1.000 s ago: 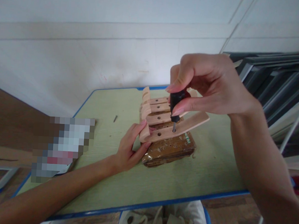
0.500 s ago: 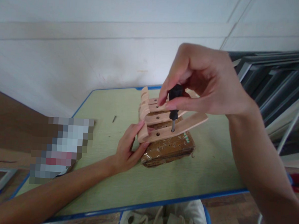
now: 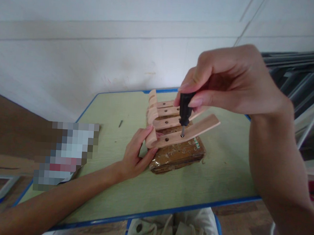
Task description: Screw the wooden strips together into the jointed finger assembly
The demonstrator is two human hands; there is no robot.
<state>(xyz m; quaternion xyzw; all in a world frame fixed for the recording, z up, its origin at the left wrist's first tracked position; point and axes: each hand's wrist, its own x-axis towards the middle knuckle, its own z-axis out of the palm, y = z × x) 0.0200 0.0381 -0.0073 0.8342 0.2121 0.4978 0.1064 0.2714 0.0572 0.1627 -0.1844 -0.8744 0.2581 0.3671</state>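
My right hand is closed around the black handle of a short screwdriver. The screwdriver stands nearly upright, its tip in the right-hand hole of the nearest wooden hook. That hook is a pale strip with a curled left end and an upturned right end. My left hand pinches the curled end, thumb on one side and fingers on the other. Several similar hooks lie in a row behind it. Under them is a brown, tape-wrapped cardboard block with small holes in its top.
A loose screw lies on the pale green table, which has a blue edge. To the left lies a blurred-out packet. Dark framed panels lean on the right, and a white wall stands behind.
My right hand has turned about the screwdriver, with its wrist swinging to the right. The screwdriver tip stays in the same hole. My left hand keeps its hold.
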